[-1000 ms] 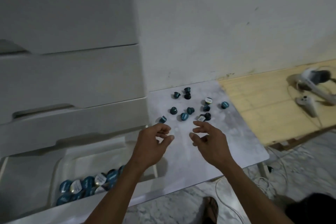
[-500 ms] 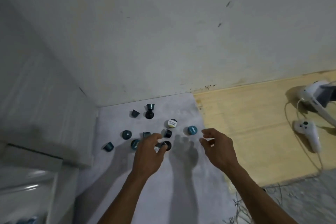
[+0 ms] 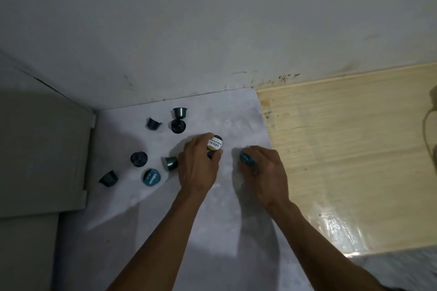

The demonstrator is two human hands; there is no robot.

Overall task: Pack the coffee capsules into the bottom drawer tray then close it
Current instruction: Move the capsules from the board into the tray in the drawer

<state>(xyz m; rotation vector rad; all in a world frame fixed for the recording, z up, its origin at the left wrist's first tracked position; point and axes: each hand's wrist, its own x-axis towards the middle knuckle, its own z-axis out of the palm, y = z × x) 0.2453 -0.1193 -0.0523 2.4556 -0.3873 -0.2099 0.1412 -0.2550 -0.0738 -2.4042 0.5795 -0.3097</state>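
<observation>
Capsules (image 3: 151, 176) scattered across pale grey tabletop (image 3: 212, 231), most lying left of both hands: two near the back wall, one tipped beside them, four more loose toward the cabinet edge. Left hand (image 3: 199, 165) curled down over a white-lidded capsule (image 3: 215, 143), with a darker one apparently tucked beneath the fingers. Right hand (image 3: 264, 172) closed round a blue-lidded capsule (image 3: 247, 159), fingers wrapped over its side. Hands close together but not touching. Best done by pinching each capsule at its rim, gathering several per palm before any trip to the drawer, then sweeping the leftward stragglers next; worth guarding against rolling, since tipped ones look ready to skid on smooth laminate. Bottom drawer tray out of view at present. White cabinet side (image 3: 42, 149) standing at left, touching the tabletop's edge. Light wooden board (image 3: 343, 149) adjoining on the right, glossy near the front. Plain whitish wall (image 3: 212, 19) behind, stained along its base. Dim room, soft shadows under both arms.
</observation>
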